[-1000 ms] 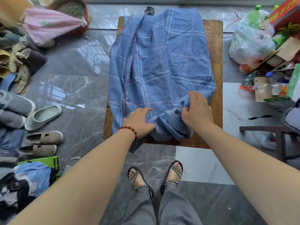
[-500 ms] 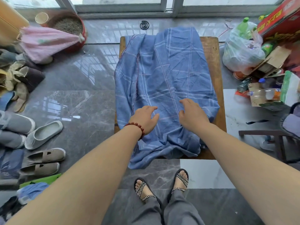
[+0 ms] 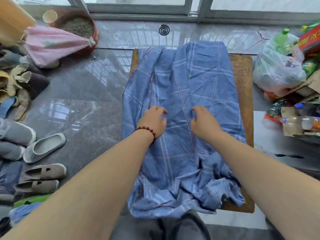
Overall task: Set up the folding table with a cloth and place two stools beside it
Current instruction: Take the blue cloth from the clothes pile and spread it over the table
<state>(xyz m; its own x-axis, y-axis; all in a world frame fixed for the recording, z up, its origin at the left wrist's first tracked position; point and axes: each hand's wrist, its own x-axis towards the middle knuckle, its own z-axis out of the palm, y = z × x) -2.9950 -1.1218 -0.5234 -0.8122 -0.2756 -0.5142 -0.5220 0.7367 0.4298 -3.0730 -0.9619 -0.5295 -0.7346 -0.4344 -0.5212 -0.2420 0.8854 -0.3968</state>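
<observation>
Nearest the camera, grey trousers (image 3: 173, 229) are showing at the bottom edge; just beyond them the blue checked cloth (image 3: 190, 80) is bunching in loose folds and hanging over the near edge of the wooden table (image 3: 242, 87); the cloth is lying lengthwise along the tabletop and covering most of it, with a bare strip of wood showing down the right side and at the near right corner.

Both forearms are reaching out over the cloth; the left hand (image 3: 153, 121), with a red bead bracelet (image 3: 147, 129) at the wrist, is resting palm down on the cloth around its middle, fingers relaxed and slightly bent, gripping nothing; the right hand (image 3: 204, 122) is lying just beside it on the cloth with its fingers bent more sharply, and I cannot tell whether it is pinching a fold or only pressing.

To the left, shoes (image 3: 44, 147) are lying on the marble floor (image 3: 83, 94); to the right, a plastic bag (image 3: 277, 71) is sitting among boxes and bottles; past the table's far end, a dark coil (image 3: 164, 29) is lying on the floor.
</observation>
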